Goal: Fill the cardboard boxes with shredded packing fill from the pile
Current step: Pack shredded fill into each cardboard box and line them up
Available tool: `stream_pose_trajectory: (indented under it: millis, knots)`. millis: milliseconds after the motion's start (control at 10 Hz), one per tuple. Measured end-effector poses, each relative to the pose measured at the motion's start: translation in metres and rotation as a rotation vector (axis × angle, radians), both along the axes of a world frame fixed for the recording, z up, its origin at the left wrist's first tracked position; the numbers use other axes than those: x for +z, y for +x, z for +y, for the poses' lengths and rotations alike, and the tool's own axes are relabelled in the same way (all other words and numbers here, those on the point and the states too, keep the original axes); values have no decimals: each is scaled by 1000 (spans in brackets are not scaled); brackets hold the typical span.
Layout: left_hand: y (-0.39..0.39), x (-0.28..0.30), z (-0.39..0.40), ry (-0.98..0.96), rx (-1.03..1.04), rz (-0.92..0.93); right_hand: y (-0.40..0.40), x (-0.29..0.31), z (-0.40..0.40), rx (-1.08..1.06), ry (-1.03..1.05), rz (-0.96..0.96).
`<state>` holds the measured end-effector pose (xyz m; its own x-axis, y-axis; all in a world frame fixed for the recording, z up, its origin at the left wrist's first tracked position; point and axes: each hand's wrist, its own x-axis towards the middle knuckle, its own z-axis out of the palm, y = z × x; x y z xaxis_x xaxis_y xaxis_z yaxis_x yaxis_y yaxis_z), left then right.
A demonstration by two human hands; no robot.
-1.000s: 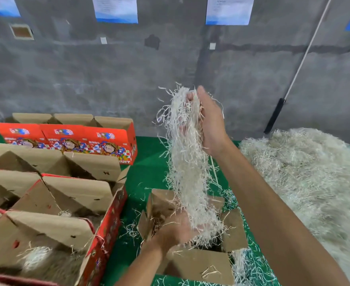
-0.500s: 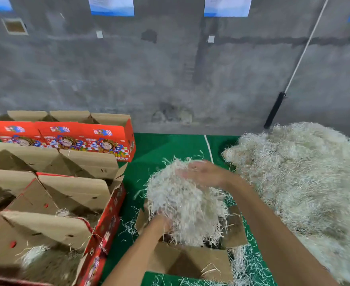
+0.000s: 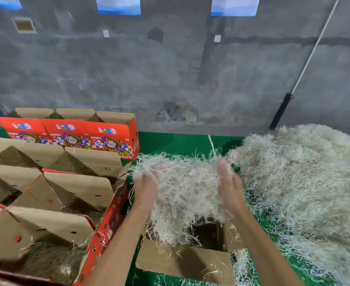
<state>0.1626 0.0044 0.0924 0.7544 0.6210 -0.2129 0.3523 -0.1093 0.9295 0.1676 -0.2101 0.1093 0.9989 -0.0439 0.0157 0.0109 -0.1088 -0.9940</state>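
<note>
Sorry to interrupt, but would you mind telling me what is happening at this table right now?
A person is packing boxes with shredded fill. The left hand and right hand press from either side on a clump of fill held over an open cardboard box on the green surface. The big pile lies to the right. Red boxes at left already hold some fill.

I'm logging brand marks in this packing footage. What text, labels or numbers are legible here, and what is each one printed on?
"UIT": the visible end of a word, bottom corner of the far red printed cardboard boxes; the start is hidden.
Other print on those red boxes, beside the cartoon figures: too small and blurred to read.
White and blue paper sheets on the grey concrete wall: text too blurred to read.
Near red box side: markings unreadable.
</note>
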Motion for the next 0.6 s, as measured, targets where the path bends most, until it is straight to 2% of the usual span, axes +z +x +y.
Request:
stream_pose_trajectory:
  millis: [100, 200, 300, 400, 500, 600]
  knots:
    - [-14, -6, -32, -111, -355, -9, -13, 0, 28, 275, -210, 121]
    - [-4, -4, -17, -140, -229, -63, -3, 5, 10, 292, -247, 137]
    - [0, 24, 7, -413, -50, -170, -2, -10, -17, 297, -275, 168]
    - [10, 42, 3, -391, -12, -220, -19, -40, -7, 505, -399, 299]
    - [21, 48, -16, -379, -54, -259, -30, -73, 34, 727, -467, 439]
    - [15, 51, -38, -511, -205, -229, -36, -100, 66, 756, -529, 501]
